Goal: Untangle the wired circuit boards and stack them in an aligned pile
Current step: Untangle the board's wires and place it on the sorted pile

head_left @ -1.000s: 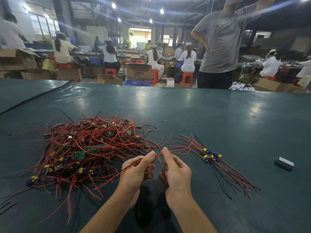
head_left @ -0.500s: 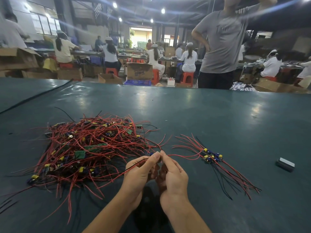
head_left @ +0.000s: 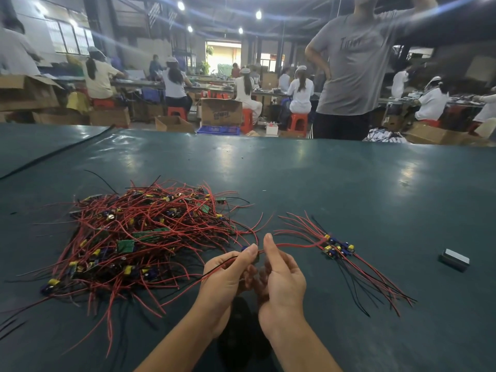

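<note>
A big tangled heap of small green circuit boards (head_left: 142, 237) with red and black wires lies on the dark green table (head_left: 322, 183), left of centre. To the right lies a small aligned pile of boards (head_left: 336, 247), its wires fanned out both ways. Between the two, my left hand (head_left: 228, 275) pinches one small wired board (head_left: 245, 249) at thumb and fingertips. My right hand (head_left: 281, 277) is beside it, thumb up, fingers curled on that board's red wire, which runs toward the pile. The board is mostly hidden by my fingers.
A small grey and black block (head_left: 455, 260) lies at the right. A black cable (head_left: 53, 154) crosses the table's far left corner. A person in a grey shirt (head_left: 354, 63) stands beyond the far edge; seated workers and cardboard boxes fill the background.
My hands came together, then parted slightly while still holding the same wired board and its red wire. The heap and the pile have not moved.
</note>
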{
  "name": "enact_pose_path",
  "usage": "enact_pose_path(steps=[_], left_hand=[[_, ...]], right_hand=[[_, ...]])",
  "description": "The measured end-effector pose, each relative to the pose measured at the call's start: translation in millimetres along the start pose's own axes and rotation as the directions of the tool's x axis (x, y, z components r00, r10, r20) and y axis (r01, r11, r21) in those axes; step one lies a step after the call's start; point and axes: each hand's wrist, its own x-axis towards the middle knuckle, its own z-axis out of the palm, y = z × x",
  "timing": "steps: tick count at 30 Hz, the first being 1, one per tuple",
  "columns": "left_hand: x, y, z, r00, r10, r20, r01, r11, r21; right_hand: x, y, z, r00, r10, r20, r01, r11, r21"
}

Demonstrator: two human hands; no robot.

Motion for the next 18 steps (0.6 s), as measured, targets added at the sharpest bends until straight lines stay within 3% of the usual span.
enact_pose_path(steps=[5,14,18], left_hand=[[1,2,-7,1.000,-0.015,-0.015,0.014,0.999,-0.050],[1,4,3,0.996,0.082,-0.040,-0.081,0.996,0.043],[2,4,3,0.995,0.094,-0.045,-0.092,0.995,0.044]], right_hand=[[-6,7,3,0.996,-0.011,0.088,0.024,0.988,-0.152],[10,-13,-2,0.981,-0.032,-0.189,0.020,0.997,-0.068],[15,-19,-6,0.973,-0.032,-0.227,0.024,0.999,-0.039]])
